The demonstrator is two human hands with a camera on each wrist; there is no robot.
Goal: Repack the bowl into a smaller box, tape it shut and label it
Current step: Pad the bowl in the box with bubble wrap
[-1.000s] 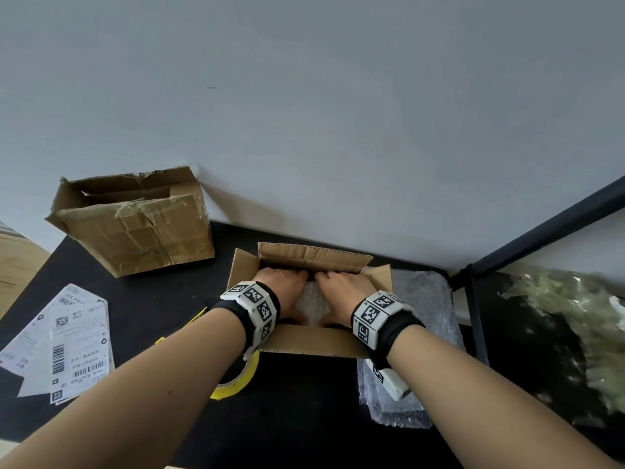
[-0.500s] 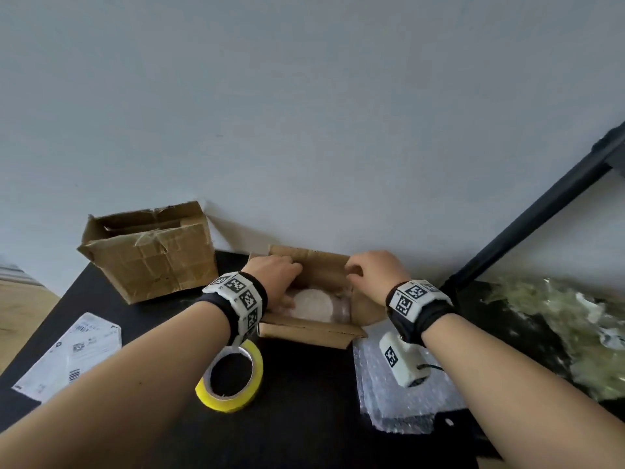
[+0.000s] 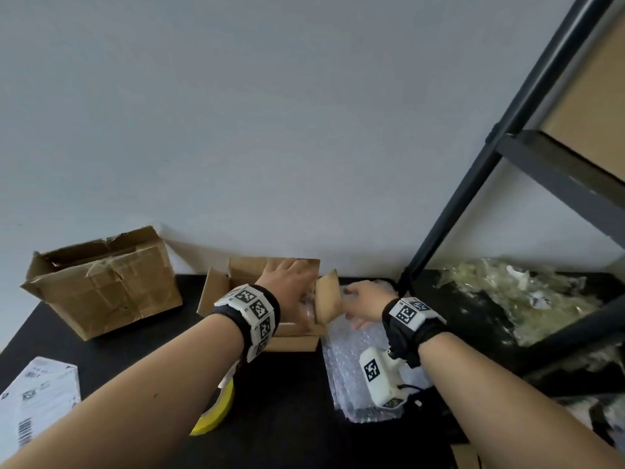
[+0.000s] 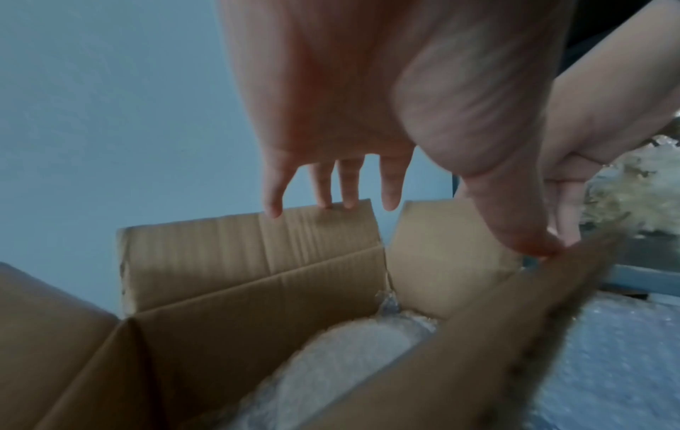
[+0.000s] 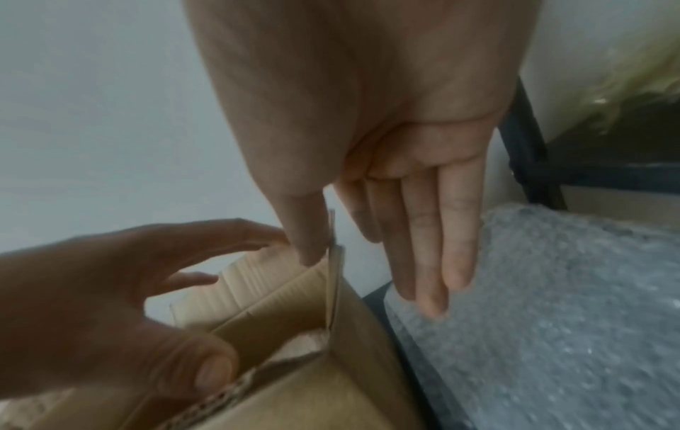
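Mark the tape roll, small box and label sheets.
tape roll (image 3: 219, 410): head view, yellow outer rim.
small box (image 3: 215, 292): head view, left flap.
label sheets (image 3: 40, 394): head view, top sheet's middle.

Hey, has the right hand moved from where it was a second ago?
Yes. The right hand left the inside of the small box and went right; it now straddles the right flap, above the bubble wrap sheet.

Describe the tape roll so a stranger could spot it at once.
On the black table, look in front of the small open box, under the left forearm. The tape roll lies there, partly hidden by the arm. It is the only yellow ring; the white label sheets to its left are flat paper.
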